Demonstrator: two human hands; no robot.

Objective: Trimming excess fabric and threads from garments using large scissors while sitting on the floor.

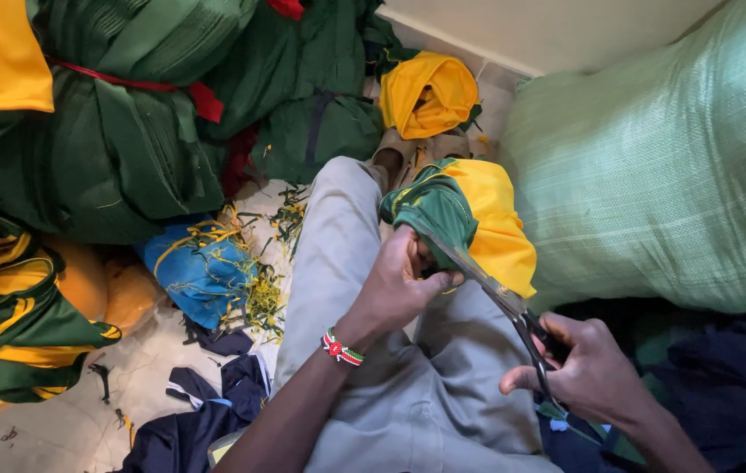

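A green and yellow garment (469, 219) lies over my knee, in grey trousers (338, 245). My left hand (399, 285) pinches the garment's green edge; a beaded bracelet (341, 349) circles that wrist. My right hand (579, 363) grips the handles of a pair of scissors (500, 293), whose blades point up-left and meet the green cloth right by my left fingers.
Tied bundles of green cloth (127, 131) fill the upper left, with green-yellow pieces (5, 315) at far left. A blue bag (202, 267) sits among thread scraps on the floor. A large green woven sack (671, 166) stands to the right. Another yellow garment (430, 92) lies beyond my foot.
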